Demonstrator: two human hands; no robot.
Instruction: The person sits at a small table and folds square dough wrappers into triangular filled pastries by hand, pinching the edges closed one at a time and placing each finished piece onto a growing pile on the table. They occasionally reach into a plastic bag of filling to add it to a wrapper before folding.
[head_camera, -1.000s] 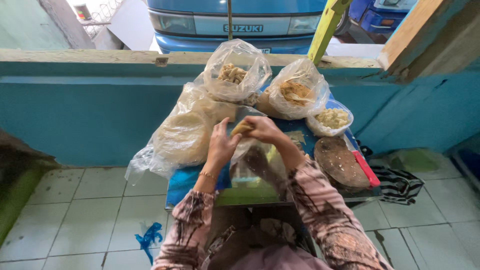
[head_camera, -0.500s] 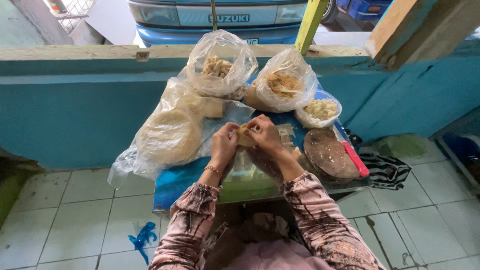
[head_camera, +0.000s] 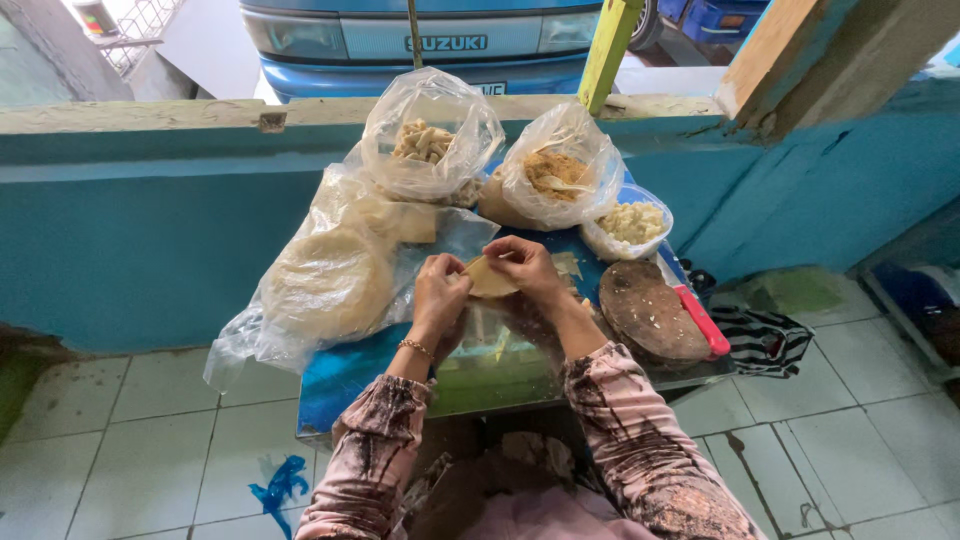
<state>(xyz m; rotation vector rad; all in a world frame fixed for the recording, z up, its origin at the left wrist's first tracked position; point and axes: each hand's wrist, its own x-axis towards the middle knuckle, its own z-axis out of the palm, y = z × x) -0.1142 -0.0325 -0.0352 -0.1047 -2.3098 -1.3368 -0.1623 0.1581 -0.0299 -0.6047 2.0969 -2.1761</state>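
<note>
A thin, pale round wrapper of dough (head_camera: 490, 277) is held above the middle of a small blue worktop (head_camera: 340, 372), pinched between both hands. The left hand (head_camera: 440, 292) has its grip closed on the wrapper's left edge; the right hand (head_camera: 524, 266) has its grip closed on the right edge, fingers curled over the top. Just left lies a clear plastic bag of stacked round wrappers (head_camera: 325, 280). Behind stand two open plastic bags, one of pale strips (head_camera: 428, 140), one of brown filling (head_camera: 556, 172), and a small bag of crumbled white filling (head_camera: 633, 222). To the right rests a round wooden board (head_camera: 652, 320) with a red-handled knife (head_camera: 702, 320).
</note>
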